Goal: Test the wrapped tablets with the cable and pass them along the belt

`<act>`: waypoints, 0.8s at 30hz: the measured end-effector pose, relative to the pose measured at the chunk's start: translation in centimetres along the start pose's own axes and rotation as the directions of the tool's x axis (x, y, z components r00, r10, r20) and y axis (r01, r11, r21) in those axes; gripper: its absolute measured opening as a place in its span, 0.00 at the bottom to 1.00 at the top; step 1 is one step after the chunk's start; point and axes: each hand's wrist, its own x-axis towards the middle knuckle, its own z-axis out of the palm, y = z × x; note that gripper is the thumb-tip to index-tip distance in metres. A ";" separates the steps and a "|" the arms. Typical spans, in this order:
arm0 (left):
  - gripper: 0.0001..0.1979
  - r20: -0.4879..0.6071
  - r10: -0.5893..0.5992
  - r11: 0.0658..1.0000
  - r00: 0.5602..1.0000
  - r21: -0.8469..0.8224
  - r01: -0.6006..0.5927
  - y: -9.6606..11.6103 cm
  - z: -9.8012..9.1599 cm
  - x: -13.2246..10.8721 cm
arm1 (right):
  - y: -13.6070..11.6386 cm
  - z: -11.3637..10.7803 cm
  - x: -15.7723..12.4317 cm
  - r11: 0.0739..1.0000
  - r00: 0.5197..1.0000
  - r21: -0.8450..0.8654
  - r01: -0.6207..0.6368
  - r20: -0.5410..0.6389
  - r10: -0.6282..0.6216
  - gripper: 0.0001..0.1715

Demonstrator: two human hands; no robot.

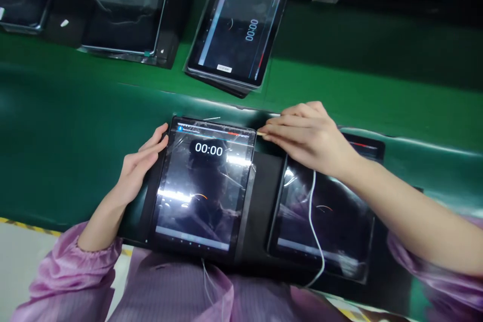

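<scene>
A tablet [204,186] under loose clear film lies in a black holder [249,211] on the green belt, its screen showing a 00:00 timer. My left hand [141,166] rests against the tablet's left edge, fingers apart. My right hand [307,136] reaches over the tablet's top right corner, pinching a thin pale pin [261,133]. A white cable [311,216] hangs from beneath that hand across a second film-wrapped tablet [324,216]. Where the pin joins the cable is hidden by my fingers.
The green conveyor belt [94,151] runs crosswise. Beyond it lie more tablets, one [236,27] showing a 00:00 timer and another [128,5] dark. Pink striped sleeves [68,271] cover my arms. A yellow-and-black floor strip [30,227] edges the near side.
</scene>
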 end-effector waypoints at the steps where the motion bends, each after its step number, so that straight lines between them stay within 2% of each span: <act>1: 0.16 -0.002 -0.003 1.000 1.000 0.010 0.003 0.0 -0.2 0.0 | 0.0 0.1 0.3 1.000 1.000 0.019 -0.013 0.001 0.013 0.16; 5: 0.16 -0.011 0.024 0.999 1.000 0.024 -0.023 0.2 -0.4 0.0 | 0.3 0.0 1.1 0.996 0.999 0.081 -0.022 0.041 0.019 0.16; 9: 0.19 0.022 0.049 0.996 0.999 0.072 -0.051 1.2 0.0 0.4 | 0.7 -0.5 1.3 0.999 0.997 0.030 -0.020 0.080 0.017 0.18; 12: 0.29 0.111 0.020 0.987 0.994 0.156 -0.037 1.5 0.5 0.2 | -1.1 -0.9 0.6 0.986 0.987 -0.092 -0.138 0.075 0.145 0.20; 13: 0.33 0.140 0.011 0.983 0.990 0.181 -0.036 1.5 0.7 -0.1 | -2.6 -1.1 0.1 0.974 0.981 -0.134 -0.181 0.048 0.189 0.19; 15: 0.42 0.178 -0.008 0.977 0.984 0.213 -0.031 1.2 1.1 -1.1 | -6.6 -1.5 -1.5 0.976 0.982 -0.121 -0.183 0.016 0.186 0.19; 16: 0.46 0.189 -0.025 0.974 0.982 0.225 -0.018 1.1 1.3 -1.8 | -9.1 -1.6 -2.6 0.990 0.990 -0.046 -0.136 0.041 0.138 0.20; 17: 0.48 0.199 -0.048 0.971 0.979 0.240 -0.001 1.1 1.4 -2.5 | -11.8 -1.4 -3.7 0.992 0.994 0.106 -0.071 0.094 0.062 0.23; 18: 0.50 0.209 -0.070 0.966 0.976 0.257 0.015 1.1 1.6 -3.2 | -14.6 -0.9 -4.8 0.954 0.988 0.295 -0.051 0.157 0.004 0.26; 20: 0.53 0.225 -0.093 0.954 0.970 0.300 0.022 1.2 1.7 -4.4 | -19.6 0.9 -7.0 0.822 0.940 0.561 -0.102 0.325 -0.105 0.29; 22: 0.55 0.244 -0.092 0.936 0.965 0.353 0.000 1.3 1.9 -5.1 | -23.4 3.8 -8.8 0.775 0.905 0.612 -0.157 0.404 -0.135 0.28; 24: 0.58 0.267 -0.085 0.911 0.960 0.411 -0.033 1.3 2.0 -5.4 | -25.6 6.8 -10.0 0.765 0.907 0.623 -0.164 0.400 -0.132 0.23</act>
